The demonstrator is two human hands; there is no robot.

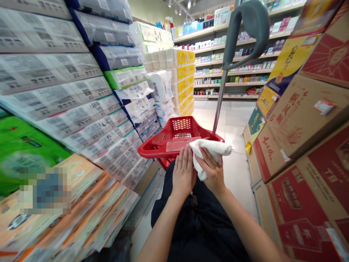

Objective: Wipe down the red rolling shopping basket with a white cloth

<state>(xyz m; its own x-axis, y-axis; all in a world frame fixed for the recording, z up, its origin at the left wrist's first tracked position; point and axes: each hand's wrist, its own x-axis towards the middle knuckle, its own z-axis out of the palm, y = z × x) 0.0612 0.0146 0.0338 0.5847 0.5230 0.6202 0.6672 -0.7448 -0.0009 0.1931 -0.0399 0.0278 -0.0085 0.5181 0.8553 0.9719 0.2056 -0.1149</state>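
Note:
A red plastic shopping basket (160, 145) with a grid-patterned far wall stands just in front of my knees. My left hand (184, 173) lies with fingers stretched out at the basket's near rim, beside a pale label panel (178, 145). Bunched in my right hand (214, 173) is a white cloth (216, 146), which lies over the rim's right part and partly hides it. From the basket's right side rises a metal pole with a grey loop handle (230, 54). The palms of both hands are out of sight.
Stacked paper packs (81, 87) form a wall on my left, with orange packs (89, 203) lower down. Red and brown cartons (294, 120) are piled close on the right. A pale tiled floor (234, 127) leads to product shelves (234, 71) at the back.

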